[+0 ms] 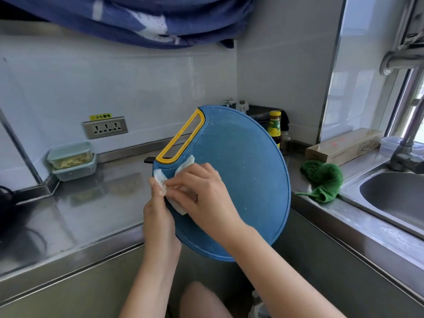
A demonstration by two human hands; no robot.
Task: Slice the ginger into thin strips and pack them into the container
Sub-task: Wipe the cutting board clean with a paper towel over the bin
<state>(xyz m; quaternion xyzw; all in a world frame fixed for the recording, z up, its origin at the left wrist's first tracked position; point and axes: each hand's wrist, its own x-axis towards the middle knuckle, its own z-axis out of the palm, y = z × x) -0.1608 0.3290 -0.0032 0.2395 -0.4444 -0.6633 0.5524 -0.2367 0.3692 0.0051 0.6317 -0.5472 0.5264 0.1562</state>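
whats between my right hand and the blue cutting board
A white paper towel, folded over the blue cutting board's edge just below its yellow handle; the right hand pinches it against the board. The head view shows it.

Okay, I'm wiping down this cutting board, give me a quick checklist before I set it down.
1. Left hand grips the cutting board by its edge: ok.
2. Right hand pinches the paper towel against the board: ok.
3. Board's face free of bits: not ok, pale specks show.
4. Containers lidded and stacked by the wall, strips inside: ok.
5. Black handle behind the board is a knife: cannot tell.
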